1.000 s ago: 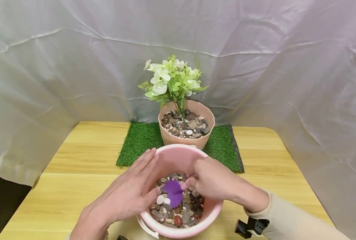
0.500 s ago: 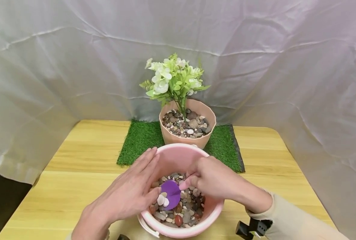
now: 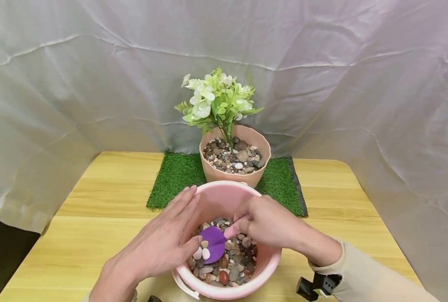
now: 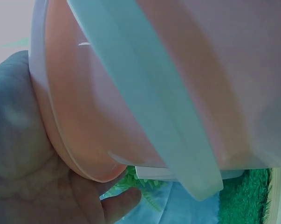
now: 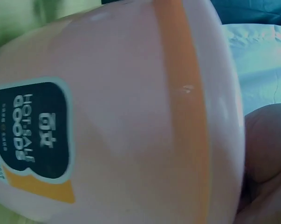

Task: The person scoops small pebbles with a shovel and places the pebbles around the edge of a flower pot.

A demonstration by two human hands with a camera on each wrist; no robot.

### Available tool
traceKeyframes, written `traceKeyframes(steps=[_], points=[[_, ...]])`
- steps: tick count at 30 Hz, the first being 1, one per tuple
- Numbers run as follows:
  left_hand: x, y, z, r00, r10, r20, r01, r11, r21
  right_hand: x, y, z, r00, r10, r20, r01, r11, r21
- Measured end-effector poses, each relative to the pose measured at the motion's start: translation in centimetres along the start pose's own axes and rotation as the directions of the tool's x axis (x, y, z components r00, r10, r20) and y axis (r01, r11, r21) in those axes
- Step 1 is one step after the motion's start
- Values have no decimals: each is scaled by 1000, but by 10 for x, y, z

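Observation:
A pink bucket (image 3: 261, 277) holds mixed pebbles (image 3: 234, 273). Inside it, my right hand (image 3: 265, 222) grips a small shovel with a round purple blade (image 3: 214, 245); the fist hides its handle. White pebbles (image 3: 205, 254) and a tan one lie on the blade's left side. My left hand (image 3: 159, 243) rests on the bucket's left rim, its fingers straight and together, the thumb reaching inside near the blade. In the left wrist view the palm (image 4: 19, 172) lies against the rim. The right wrist view mostly shows the bucket's labelled outer wall (image 5: 121, 116), with part of the right hand past the rim.
Behind the bucket, a peach flowerpot (image 3: 227, 175) with pebbles and white-flowered greenery (image 3: 220, 100) stands on a green turf mat (image 3: 174, 180). The bucket's white handle (image 3: 186, 287) hangs at its front left. A wooden table (image 3: 107, 209) lies beneath; grey cloth (image 3: 133, 92) encloses it.
My right hand has slid the shovel leftward through the pebbles, and white and tan pebbles now lie on its blade. The left hand has stayed on the rim.

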State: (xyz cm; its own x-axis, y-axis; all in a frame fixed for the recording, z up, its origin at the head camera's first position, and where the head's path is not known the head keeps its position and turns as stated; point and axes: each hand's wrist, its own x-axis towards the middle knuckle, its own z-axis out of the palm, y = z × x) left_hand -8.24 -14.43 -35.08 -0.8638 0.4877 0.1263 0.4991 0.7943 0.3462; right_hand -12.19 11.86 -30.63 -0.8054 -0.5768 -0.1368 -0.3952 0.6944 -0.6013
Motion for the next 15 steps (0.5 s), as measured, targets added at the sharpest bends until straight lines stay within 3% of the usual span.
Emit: traceKeyframes(steps=[15], points=[[0,0,0,1000,4,2,-4,1000,6,-10,10,-20,997,3,83,-17,984,177]])
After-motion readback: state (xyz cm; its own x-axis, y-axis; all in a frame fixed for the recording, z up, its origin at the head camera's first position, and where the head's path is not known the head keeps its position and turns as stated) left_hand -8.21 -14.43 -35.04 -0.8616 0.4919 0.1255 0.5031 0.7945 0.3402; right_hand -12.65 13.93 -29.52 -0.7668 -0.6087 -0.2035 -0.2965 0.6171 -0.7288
